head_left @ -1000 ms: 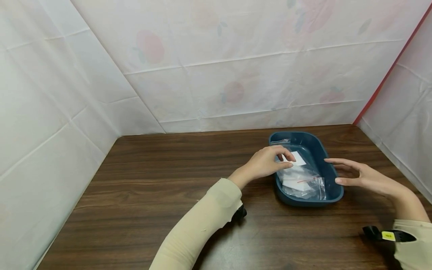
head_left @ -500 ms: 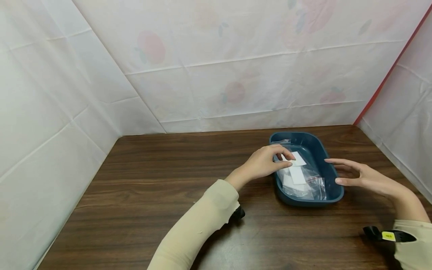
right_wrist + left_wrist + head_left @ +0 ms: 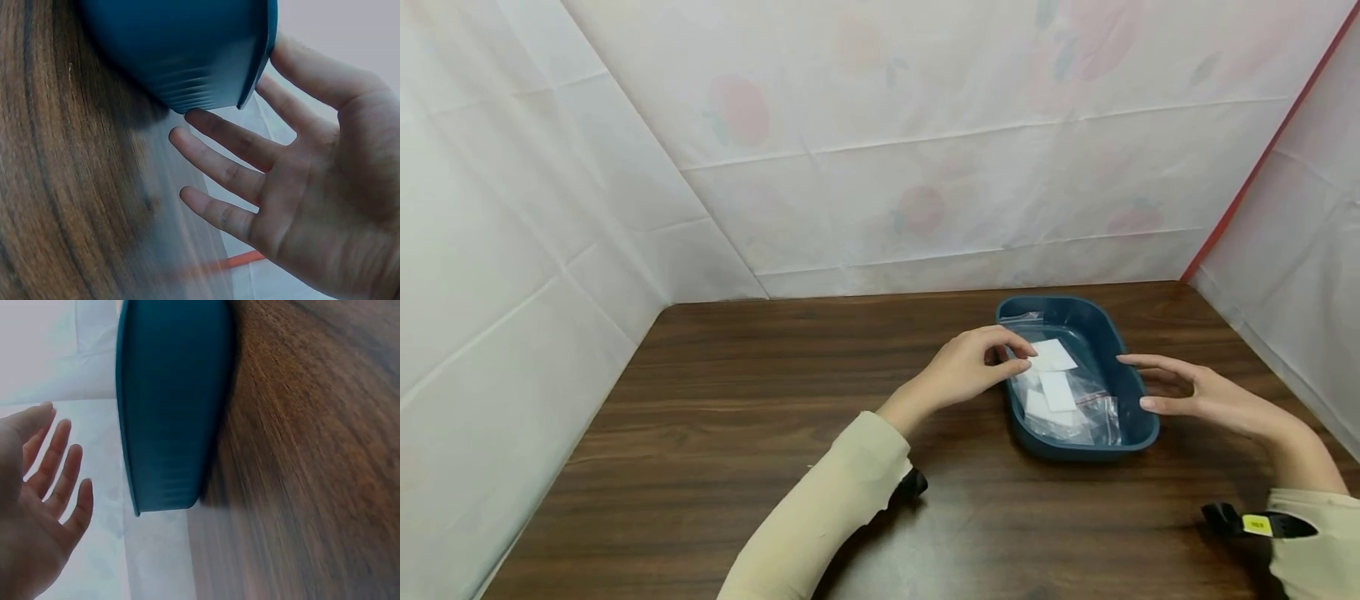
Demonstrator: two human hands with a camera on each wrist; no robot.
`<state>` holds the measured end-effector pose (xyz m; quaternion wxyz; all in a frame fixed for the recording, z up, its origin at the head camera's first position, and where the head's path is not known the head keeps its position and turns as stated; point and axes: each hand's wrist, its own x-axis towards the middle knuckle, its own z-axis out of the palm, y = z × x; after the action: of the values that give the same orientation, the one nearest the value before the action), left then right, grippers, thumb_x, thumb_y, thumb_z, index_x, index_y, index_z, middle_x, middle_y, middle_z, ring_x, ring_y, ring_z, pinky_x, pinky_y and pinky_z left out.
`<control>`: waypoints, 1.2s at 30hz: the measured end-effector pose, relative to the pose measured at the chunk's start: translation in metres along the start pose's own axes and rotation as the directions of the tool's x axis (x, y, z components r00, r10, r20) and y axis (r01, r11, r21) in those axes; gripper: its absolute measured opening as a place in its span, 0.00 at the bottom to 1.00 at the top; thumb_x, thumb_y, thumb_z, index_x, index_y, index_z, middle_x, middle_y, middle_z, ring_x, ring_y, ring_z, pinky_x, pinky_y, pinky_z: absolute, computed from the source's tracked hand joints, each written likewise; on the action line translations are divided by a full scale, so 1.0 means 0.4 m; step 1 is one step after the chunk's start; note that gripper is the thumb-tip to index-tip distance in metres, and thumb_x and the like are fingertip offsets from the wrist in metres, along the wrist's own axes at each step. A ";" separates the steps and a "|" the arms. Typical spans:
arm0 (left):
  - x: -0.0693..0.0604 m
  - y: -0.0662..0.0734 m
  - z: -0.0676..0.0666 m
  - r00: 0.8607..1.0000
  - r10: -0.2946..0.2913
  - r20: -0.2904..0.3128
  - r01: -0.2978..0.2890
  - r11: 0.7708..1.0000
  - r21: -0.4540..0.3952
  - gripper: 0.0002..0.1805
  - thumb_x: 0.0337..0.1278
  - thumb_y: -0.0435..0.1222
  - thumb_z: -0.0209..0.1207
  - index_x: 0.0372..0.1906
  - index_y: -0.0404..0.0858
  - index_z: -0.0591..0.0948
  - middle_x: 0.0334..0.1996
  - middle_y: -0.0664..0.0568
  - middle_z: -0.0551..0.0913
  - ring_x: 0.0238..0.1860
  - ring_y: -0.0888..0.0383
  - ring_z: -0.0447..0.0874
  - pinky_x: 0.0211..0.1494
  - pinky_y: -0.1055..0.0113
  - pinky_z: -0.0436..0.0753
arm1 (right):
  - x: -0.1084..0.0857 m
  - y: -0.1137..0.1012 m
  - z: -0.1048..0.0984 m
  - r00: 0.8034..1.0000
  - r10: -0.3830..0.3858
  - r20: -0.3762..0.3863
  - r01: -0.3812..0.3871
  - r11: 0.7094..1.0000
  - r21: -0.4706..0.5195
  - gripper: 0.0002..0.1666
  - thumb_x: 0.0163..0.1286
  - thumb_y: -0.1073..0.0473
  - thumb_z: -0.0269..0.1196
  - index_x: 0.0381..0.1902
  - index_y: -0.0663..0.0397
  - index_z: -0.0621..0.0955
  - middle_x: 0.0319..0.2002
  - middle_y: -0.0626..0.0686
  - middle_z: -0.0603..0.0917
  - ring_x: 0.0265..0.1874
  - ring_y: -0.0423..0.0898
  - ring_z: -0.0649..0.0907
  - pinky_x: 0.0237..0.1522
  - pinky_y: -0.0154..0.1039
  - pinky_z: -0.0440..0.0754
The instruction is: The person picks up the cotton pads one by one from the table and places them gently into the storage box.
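Observation:
In the head view a dark blue plastic basin [image 3: 1060,451] stands on the wooden table at the right. Inside it lie clear zip bags [image 3: 1105,421] and several white rectangular pieces, one of them a white card [image 3: 1057,390] near the middle. My left hand [image 3: 964,365] hovers at the basin's left rim, fingers loosely bent and holding nothing. The left wrist view shows that hand [image 3: 44,487] apart from the basin's outer wall [image 3: 169,412]. On the other side, my right hand [image 3: 1213,396] rests its spread fingertips against the right rim, thumb and fingers relaxed, as the right wrist view also shows.
The brown wooden table [image 3: 760,433] stretches left and in front of the basin. Behind it hangs a white, faintly fruit-printed sheet [image 3: 865,183]. Another white sheet [image 3: 1307,275] borders the right side, close beyond my right hand.
A white card now shows in the basin's middle, and a red-striped bag edge there has shifted. My left hand has drawn back to the left, empty. My right hand stays at the rim.

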<state>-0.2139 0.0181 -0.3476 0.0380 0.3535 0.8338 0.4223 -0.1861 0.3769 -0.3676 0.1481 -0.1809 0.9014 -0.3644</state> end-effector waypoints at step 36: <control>-0.167 -0.041 -0.137 0.983 -0.145 -0.109 0.145 0.989 -0.007 0.12 0.69 0.46 0.59 0.54 0.54 0.82 0.52 0.60 0.81 0.49 0.67 0.77 0.57 0.55 0.77 | 0.013 -0.005 -0.013 0.998 -0.048 -0.031 0.046 0.997 -0.062 0.33 0.75 0.55 0.59 0.74 0.51 0.64 0.71 0.65 0.64 0.64 0.67 0.68 0.52 0.68 0.72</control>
<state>-0.1929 -0.0672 -0.3401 0.0229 0.2682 0.8584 0.4367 -0.1925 0.3764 -0.3635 0.1191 -0.2004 0.9100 -0.3427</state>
